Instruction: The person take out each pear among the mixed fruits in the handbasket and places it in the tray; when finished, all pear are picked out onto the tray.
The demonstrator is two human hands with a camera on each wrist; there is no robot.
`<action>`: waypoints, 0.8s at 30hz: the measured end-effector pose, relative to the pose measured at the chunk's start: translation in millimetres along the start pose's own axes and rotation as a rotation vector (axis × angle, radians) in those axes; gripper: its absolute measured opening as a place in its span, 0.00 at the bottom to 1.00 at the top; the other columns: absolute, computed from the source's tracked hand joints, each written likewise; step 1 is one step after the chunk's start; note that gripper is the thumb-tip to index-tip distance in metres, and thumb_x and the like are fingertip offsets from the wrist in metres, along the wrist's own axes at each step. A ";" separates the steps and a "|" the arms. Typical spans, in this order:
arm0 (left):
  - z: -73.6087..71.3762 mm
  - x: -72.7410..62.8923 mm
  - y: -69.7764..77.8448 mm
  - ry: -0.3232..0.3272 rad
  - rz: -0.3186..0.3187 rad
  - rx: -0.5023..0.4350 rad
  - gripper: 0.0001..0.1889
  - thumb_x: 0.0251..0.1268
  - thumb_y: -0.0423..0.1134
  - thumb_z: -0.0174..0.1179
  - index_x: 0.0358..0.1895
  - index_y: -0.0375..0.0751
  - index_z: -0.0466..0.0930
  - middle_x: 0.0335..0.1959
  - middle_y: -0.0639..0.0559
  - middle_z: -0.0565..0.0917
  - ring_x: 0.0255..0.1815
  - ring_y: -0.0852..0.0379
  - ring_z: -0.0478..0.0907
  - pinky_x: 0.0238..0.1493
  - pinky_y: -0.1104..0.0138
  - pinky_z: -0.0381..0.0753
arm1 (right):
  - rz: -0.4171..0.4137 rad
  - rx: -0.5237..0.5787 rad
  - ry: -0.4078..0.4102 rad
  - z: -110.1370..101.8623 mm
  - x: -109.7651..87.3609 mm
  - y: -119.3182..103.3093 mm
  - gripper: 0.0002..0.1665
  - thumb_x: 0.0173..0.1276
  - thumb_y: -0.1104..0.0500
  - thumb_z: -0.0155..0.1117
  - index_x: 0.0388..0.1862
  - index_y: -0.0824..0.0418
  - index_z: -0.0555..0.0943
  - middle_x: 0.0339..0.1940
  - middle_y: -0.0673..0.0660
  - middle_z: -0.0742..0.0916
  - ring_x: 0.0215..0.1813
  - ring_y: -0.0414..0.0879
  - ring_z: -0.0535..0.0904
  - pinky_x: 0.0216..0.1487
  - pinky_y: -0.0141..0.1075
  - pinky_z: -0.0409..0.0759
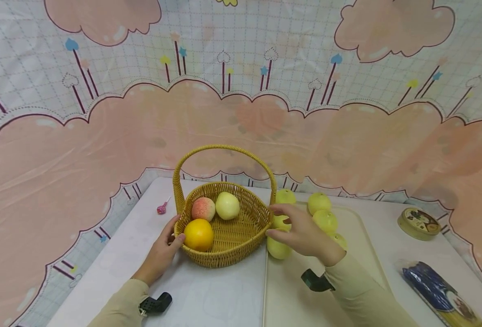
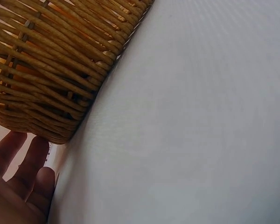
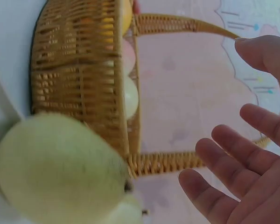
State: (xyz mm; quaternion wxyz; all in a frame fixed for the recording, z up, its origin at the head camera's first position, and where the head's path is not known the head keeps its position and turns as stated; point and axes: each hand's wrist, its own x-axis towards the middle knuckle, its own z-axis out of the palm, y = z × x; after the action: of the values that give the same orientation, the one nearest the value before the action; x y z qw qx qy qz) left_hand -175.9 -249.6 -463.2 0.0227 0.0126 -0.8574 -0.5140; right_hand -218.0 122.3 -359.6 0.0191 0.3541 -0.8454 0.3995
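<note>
A woven wicker basket (image 1: 233,254) with a tall arched handle stands on the table. Inside lie an orange (image 1: 199,235), a reddish peach (image 1: 203,209) and a pale green fruit (image 1: 227,205). My left hand (image 1: 162,252) holds the basket's left end, thumb at the rim and fingers along the outside; the left wrist view shows its fingertips (image 2: 37,149) against the weave. At the basket's right end, my right hand (image 1: 302,231) has its fingers spread and holds nothing. Below that hand, a large yellow-green pear (image 3: 60,168) sits beside the basket.
A beige tray (image 1: 363,254) lies right of the basket, bearing several yellow-green fruits (image 1: 319,203). Farther right are a round tin (image 1: 419,224) and a blue packet (image 1: 441,290). Left of the basket lies a pink lollipop (image 1: 161,208). A patterned cloth (image 1: 306,145) hangs behind the table.
</note>
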 end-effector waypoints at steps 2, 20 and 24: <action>-0.1 0.0 -0.2 0.000 0.000 0.000 0.35 0.80 0.53 0.48 0.81 0.52 0.46 0.76 0.36 0.59 0.63 0.39 0.68 0.62 0.46 0.70 | 0.005 0.007 -0.026 4.3 5.7 -3.0 0.34 0.67 0.57 0.70 0.68 0.70 0.71 0.64 0.65 0.79 0.64 0.60 0.75 0.58 0.55 0.76; -0.7 0.5 -1.6 -0.007 -0.007 -0.015 0.36 0.79 0.55 0.48 0.81 0.53 0.46 0.77 0.37 0.57 0.65 0.37 0.66 0.65 0.42 0.67 | 0.174 -0.034 -0.156 55.6 70.5 -5.3 0.43 0.67 0.45 0.69 0.76 0.58 0.67 0.73 0.58 0.73 0.73 0.54 0.66 0.71 0.50 0.64; -1.0 0.7 -2.2 -0.009 -0.013 -0.014 0.36 0.78 0.56 0.48 0.81 0.54 0.46 0.77 0.38 0.57 0.65 0.37 0.66 0.65 0.43 0.68 | 0.201 -0.011 -0.146 68.1 80.4 1.9 0.45 0.67 0.42 0.69 0.77 0.58 0.66 0.73 0.59 0.73 0.72 0.55 0.67 0.70 0.48 0.65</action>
State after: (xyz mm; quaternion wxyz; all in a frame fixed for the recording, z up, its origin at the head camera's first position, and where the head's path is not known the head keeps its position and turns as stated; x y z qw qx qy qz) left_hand -176.5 -251.5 -464.6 0.0155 0.0158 -0.8536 -0.5204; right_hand -262.3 29.3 -381.8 -0.0807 0.2957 -0.8779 0.3679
